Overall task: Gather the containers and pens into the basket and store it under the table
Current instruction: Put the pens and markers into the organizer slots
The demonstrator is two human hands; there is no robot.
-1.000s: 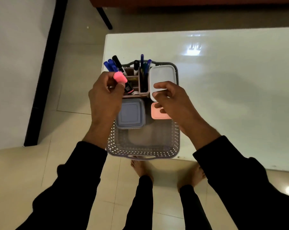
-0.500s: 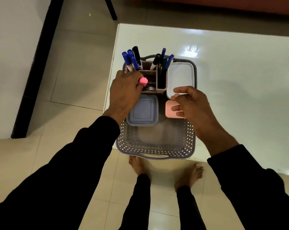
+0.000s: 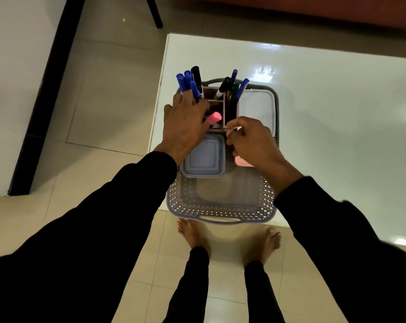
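here, the perforated basket (image 3: 220,206) sits at the white table's (image 3: 325,113) near corner, packed for carrying: pen holder (image 3: 220,106), blue-lidded container (image 3: 204,157), white container (image 3: 257,106). the left hand (image 3: 185,127) rests spread beside a pink-capped marker (image 3: 213,118); the right hand (image 3: 250,141) hovers with fingers curled, apparently empty.

- The basket (image 3: 220,206) sits on the table (image 3: 325,117), at its near left corner.
- A pen holder (image 3: 220,106) stands in the basket's far left part, pens (image 3: 188,82) upright in it.
- A big container (image 3: 259,106) lies right of the holder.
- A square container (image 3: 205,157) lies in front of the holder, a small container (image 3: 240,160) to its right.
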